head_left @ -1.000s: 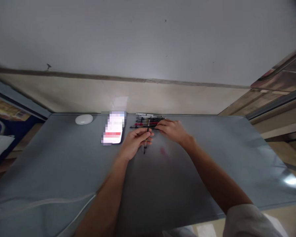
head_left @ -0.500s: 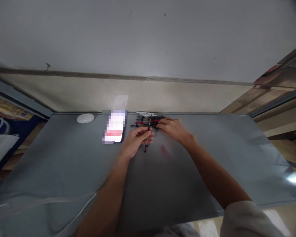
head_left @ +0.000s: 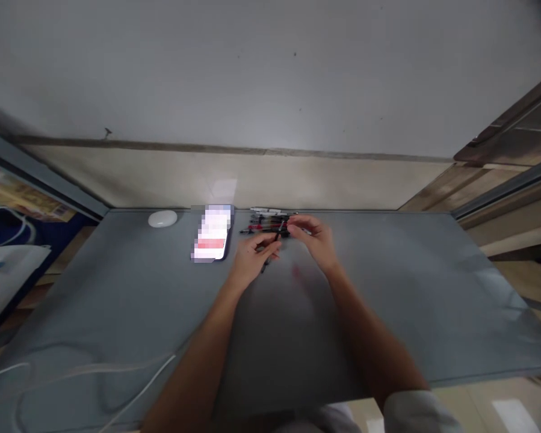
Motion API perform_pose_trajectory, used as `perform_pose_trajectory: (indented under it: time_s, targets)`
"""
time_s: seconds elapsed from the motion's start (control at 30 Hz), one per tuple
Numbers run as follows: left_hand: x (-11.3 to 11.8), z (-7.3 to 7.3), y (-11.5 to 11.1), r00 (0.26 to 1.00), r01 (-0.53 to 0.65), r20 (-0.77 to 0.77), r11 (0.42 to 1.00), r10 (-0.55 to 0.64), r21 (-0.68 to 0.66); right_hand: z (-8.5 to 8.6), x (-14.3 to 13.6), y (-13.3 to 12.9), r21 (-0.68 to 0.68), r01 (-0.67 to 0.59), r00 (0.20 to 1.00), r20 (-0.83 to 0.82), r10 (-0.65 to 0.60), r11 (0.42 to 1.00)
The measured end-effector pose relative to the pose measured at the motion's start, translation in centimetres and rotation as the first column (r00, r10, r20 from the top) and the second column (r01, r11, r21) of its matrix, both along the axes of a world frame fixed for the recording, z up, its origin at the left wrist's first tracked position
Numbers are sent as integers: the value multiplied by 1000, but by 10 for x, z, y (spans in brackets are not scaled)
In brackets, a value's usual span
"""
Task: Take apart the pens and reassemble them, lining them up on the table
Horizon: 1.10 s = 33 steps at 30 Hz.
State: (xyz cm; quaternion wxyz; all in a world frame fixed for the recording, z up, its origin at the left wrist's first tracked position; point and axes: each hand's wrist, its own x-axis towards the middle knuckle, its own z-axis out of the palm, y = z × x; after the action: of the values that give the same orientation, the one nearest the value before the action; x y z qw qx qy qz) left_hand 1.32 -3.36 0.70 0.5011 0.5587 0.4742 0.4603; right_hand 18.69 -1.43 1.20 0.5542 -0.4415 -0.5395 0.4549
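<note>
Between the thumb and fingers of my left hand (head_left: 255, 255) is a dark pen (head_left: 278, 232), held at a slant with its lower end sticking out below the fingers. My right hand (head_left: 313, 236) is just right of the pen's upper end, fingers bent and pinched together; whatever they hold, if anything, is too small to make out. Behind both hands, several pens (head_left: 261, 227), black, red and clear, lie side by side on the grey table (head_left: 171, 307). A white pen (head_left: 266, 211) lies at the back of this group.
A lit phone (head_left: 212, 233) lies left of the pens, with a white rounded object (head_left: 162, 219) farther left. White cables (head_left: 139, 391) cross the table's front left. A pale wall (head_left: 342, 183) rises along the back edge.
My right hand has lifted off the group of pens and come toward the pen in my left hand. That pen is now tilted more to the right. The view has shifted slightly.
</note>
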Motion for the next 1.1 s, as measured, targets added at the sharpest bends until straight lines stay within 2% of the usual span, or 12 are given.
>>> perform_pose_trajectory:
  time_s: [0.2,0.4,0.67,0.9,1.0,1.1]
  targets:
    - [5,-2,-3,998,26,-60,998,-22,61,0,-8,-10,-40,2,999,-46,-3,999]
    - [6,-8,-2,999,2,-39,1000,-1,16,-4,-10,-10,-39,28,996,-89,-31,999]
    - [5,-7,-3,991,-23,-136,1000,20,-19,-4,-14,-12,-41,38,991,-128,-43,998]
    - [1,-5,-3,981,121,-146,992,-126,-43,-8,-15,-7,-64,54,968,-243,-68,996]
    - [-2,-5,-3,979,141,-141,989,-147,-52,-1,-12,-3,-74,66,942,-326,-86,995]
    - [-6,-4,-3,988,136,-65,988,-141,-70,8,-5,1,-76,127,907,-394,-147,989]
